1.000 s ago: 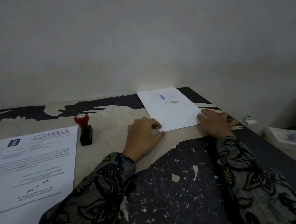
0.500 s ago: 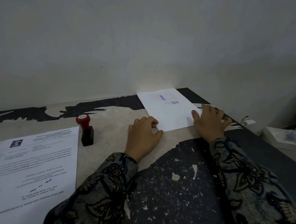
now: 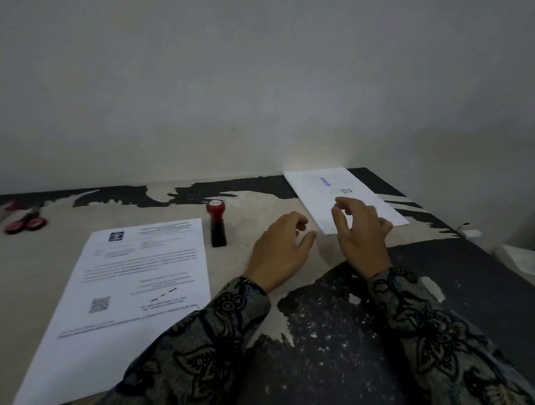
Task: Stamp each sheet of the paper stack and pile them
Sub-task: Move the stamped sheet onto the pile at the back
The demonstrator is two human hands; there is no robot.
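Paper stack (image 3: 142, 285) long axis toward wall; stamp (image 3: 217, 224) upright; both hands loose, holding nothing

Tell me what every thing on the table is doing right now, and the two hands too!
Stamped pile: lies flat by the wall, blue stamp mark on the top sheet.
Unstamped sheet: lies flat, printed side up, no stamp mark visible.
Stamp: stands upright between the papers, nobody holding it.
Scissors: lie at the far left, blurred.
Left hand: fingers loosely curled, holds nothing.
Right hand: over the pile's near edge, holds nothing.
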